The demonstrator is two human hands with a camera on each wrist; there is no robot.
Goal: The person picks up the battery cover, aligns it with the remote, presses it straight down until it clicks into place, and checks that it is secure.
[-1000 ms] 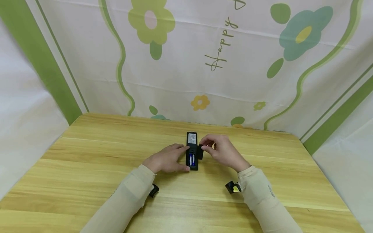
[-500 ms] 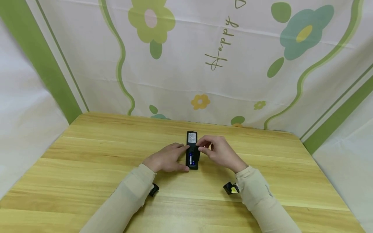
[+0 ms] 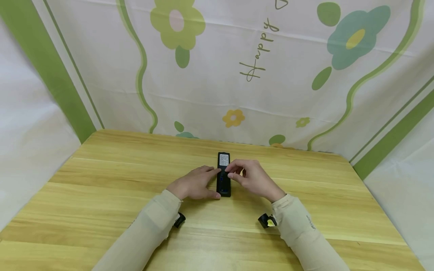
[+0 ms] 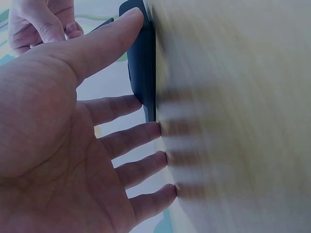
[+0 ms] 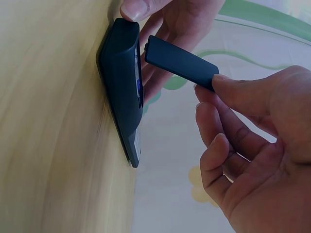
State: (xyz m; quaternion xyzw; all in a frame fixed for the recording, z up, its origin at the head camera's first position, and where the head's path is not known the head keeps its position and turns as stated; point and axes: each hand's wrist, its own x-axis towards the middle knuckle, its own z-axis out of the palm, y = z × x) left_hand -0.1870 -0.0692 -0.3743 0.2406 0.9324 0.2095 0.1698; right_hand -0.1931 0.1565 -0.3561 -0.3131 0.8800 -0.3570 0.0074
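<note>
Wearing beige sleeves (image 3: 306, 233), both forearms come in from the near side of the table (image 3: 118, 180). Black device by each cuff: left one (image 3: 179, 220), right one (image 3: 262, 221), the latter with a yellow patch next to it.

Left hand (image 3: 194, 184): fingers spread, thumb well apart from them. Thumb on the near end of the black remote (image 5: 116, 73), index fingertip at its left side, other three fingertips down on the wood.

Right hand (image 3: 255, 178): thumb and index finger pinch one end of a flat black cover (image 5: 182, 63), remaining fingers bent in loosely.

Remote lies back up on the table, between the hands, long axis pointing away from the person. Its battery bay (image 5: 139, 82) is at the near half; blue and white show inside, mostly hidden. Cover is above the bay, tilted, gripped end up off the remote, small tab at the free end. Can't tell if that end touches.

White printed label (image 3: 223, 160) on the remote's far end.

Behind the table's far edge: white backdrop (image 3: 210, 82), small orange flower (image 3: 234, 118) low down, "Happy" lettering (image 3: 259, 49) running sideways, lime flower (image 3: 162, 26) to the left, teal flower (image 3: 342, 37) to the right.
</note>
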